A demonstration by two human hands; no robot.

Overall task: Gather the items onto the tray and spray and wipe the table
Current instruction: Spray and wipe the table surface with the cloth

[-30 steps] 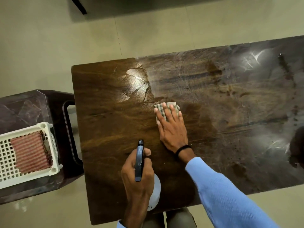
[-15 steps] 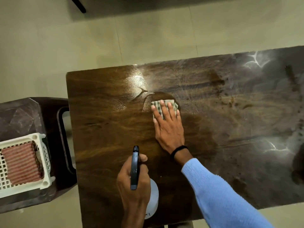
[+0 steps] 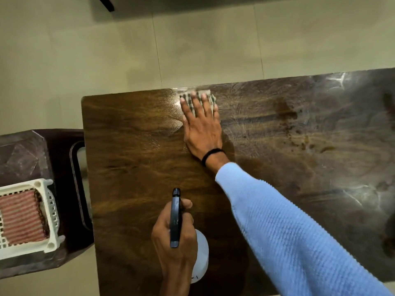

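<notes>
In the left hand [image 3: 177, 255] the spray bottle [image 3: 175, 218] points forward.

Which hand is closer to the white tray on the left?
Left. The left hand grips the spray bottle at the near edge, closer to the tray; the right hand presses the cloth at the far edge.

Far edge of the bench [image 3: 132, 167]: cloth [image 3: 189, 102] under right hand [image 3: 202, 129]. Nearer the front edge, bottle [image 3: 202, 257] in left hand [image 3: 186, 244]. Left of the bench, on a stool [image 3: 21, 150], tray [image 3: 52, 212] holding a mat [image 3: 21, 218].
</notes>
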